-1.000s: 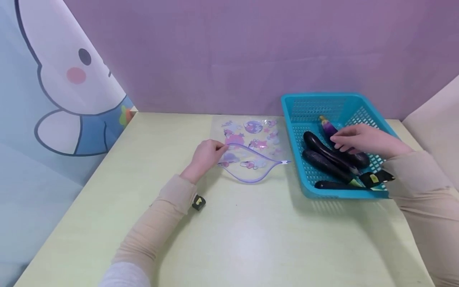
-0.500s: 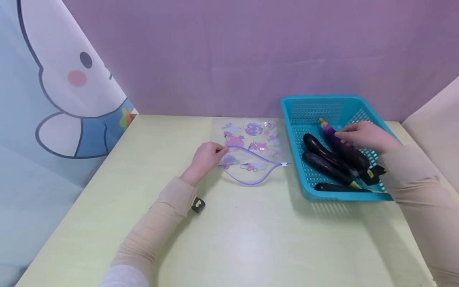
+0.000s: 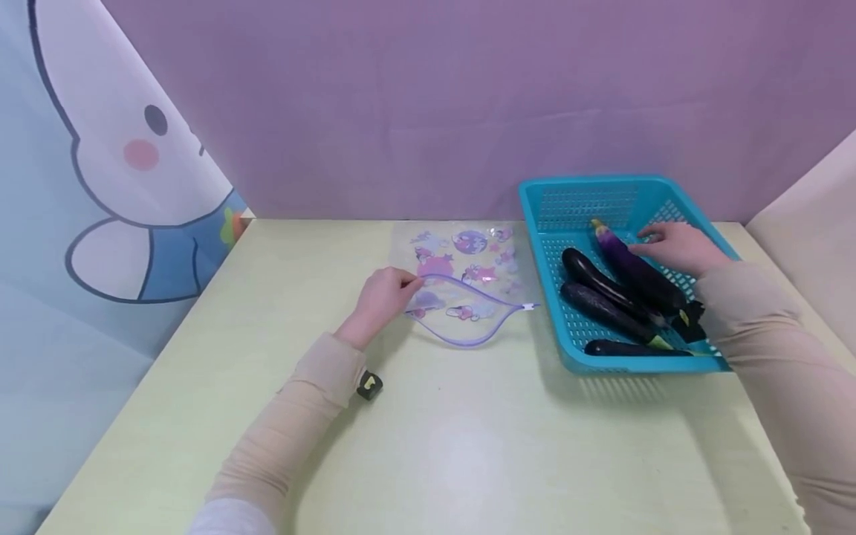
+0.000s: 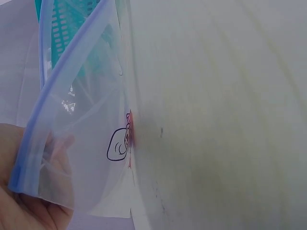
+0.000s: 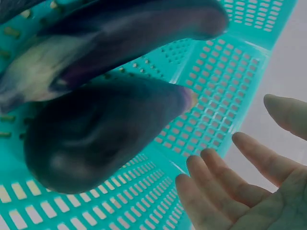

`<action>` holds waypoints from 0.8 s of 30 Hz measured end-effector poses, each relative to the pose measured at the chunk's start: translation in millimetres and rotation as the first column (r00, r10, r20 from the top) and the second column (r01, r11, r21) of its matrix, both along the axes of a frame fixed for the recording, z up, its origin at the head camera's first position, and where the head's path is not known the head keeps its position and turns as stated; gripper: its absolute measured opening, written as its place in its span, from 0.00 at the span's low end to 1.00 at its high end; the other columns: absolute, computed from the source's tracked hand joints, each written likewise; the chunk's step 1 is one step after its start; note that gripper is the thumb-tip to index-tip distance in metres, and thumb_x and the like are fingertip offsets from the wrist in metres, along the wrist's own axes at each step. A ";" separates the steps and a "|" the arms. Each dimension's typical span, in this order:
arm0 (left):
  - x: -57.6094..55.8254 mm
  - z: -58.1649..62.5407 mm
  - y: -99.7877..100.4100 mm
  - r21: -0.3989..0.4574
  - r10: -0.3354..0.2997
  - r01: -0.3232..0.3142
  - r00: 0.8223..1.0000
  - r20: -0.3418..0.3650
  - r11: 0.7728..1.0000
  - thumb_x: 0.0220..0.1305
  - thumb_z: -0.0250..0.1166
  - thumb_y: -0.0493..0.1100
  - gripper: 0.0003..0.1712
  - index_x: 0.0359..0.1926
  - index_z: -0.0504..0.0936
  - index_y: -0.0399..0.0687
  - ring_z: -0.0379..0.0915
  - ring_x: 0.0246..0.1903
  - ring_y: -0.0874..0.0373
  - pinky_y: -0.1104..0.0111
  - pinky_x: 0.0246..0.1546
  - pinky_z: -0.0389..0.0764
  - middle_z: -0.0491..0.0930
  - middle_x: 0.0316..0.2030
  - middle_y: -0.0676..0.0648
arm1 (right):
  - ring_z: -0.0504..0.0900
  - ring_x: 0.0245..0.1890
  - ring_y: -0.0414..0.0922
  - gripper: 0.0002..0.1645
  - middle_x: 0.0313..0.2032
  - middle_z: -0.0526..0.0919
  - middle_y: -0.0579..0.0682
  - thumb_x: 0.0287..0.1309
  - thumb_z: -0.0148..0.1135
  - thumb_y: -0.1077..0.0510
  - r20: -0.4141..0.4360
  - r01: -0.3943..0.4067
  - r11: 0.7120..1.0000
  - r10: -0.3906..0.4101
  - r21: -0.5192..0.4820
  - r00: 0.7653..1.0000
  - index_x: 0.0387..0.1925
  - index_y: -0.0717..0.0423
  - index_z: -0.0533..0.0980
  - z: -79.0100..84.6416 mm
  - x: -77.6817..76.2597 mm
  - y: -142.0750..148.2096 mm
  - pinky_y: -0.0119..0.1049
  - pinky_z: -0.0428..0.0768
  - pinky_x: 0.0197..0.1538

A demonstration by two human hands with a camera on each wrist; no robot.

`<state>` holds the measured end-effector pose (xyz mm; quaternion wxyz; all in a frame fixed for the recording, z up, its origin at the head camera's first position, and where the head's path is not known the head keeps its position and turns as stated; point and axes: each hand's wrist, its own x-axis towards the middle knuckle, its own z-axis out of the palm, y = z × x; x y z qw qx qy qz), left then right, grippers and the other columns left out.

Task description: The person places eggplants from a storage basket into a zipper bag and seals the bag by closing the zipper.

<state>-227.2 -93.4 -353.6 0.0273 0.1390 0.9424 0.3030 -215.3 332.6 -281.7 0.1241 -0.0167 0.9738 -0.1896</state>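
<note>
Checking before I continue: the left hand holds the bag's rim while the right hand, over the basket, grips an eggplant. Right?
Not quite: the right hand grips no eggplant; the right wrist view shows its fingers open, holding nothing. The rest stands.

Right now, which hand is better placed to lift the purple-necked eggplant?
Likely the right hand: open over the turquoise basket, beside that eggplant; the left hand pinches the zip-top bag.

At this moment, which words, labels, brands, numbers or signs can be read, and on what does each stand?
No readable text.
Clear bag: cartoon prints; any lettering too small to read.
Left-wrist black block: yellow mark, too small to read.
Right-wrist black block: yellow mark, too small to read.
</note>
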 end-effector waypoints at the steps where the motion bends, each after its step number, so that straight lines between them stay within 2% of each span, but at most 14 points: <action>1: 0.1 -0.1 -0.1 -0.002 -0.001 0.001 1.000 -0.001 1.000 0.69 0.56 0.46 0.19 0.28 0.85 0.40 0.55 0.13 0.63 0.72 0.19 0.61 0.64 0.11 0.54 | 0.61 0.58 0.72 0.41 0.60 0.60 0.78 0.68 0.43 0.40 -0.003 0.004 1.000 -0.004 -0.003 1.000 0.62 0.74 0.59 -1.1 -0.6 0.3 0.66 0.65 0.56; 7: 1.1 -0.7 -0.1 -0.003 0.000 0.000 1.000 -0.002 1.000 0.69 0.56 0.46 0.19 0.28 0.85 0.40 0.55 0.13 0.63 0.71 0.19 0.61 0.64 0.11 0.54 | 0.59 0.58 0.73 0.45 0.62 0.56 0.79 0.67 0.45 0.39 -0.012 0.036 0.999 -0.037 -0.021 0.999 0.65 0.74 0.54 -4.2 -4.9 3.1 0.66 0.64 0.56; 13: -0.2 0.0 2.4 -0.013 -0.011 0.010 1.000 -0.015 1.000 0.68 0.56 0.46 0.18 0.30 0.86 0.40 0.56 0.14 0.62 0.71 0.21 0.62 0.69 0.13 0.52 | 0.55 0.60 0.74 0.43 0.64 0.51 0.79 0.67 0.47 0.44 -0.013 0.065 0.998 -0.065 -0.006 0.998 0.65 0.77 0.52 -10.0 -6.5 9.9 0.67 0.62 0.58; 19: -1.7 0.2 4.5 -0.020 -0.016 0.016 1.000 -0.007 1.000 0.68 0.57 0.46 0.16 0.36 0.87 0.41 0.59 0.15 0.61 0.70 0.22 0.64 0.81 0.21 0.45 | 0.54 0.60 0.75 0.43 0.63 0.53 0.80 0.64 0.51 0.49 0.049 0.063 0.998 -0.064 0.019 0.997 0.64 0.78 0.51 -18.1 -5.0 14.1 0.69 0.60 0.58; 24: -2.3 -0.4 3.9 -0.025 -0.017 0.017 1.000 -0.007 1.000 0.68 0.57 0.46 0.16 0.35 0.87 0.41 0.59 0.16 0.61 0.70 0.23 0.64 0.79 0.20 0.46 | 0.56 0.59 0.75 0.44 0.62 0.52 0.81 0.62 0.53 0.50 0.102 0.040 0.998 -0.044 0.041 0.994 0.64 0.80 0.50 -20.5 -2.2 15.3 0.68 0.63 0.57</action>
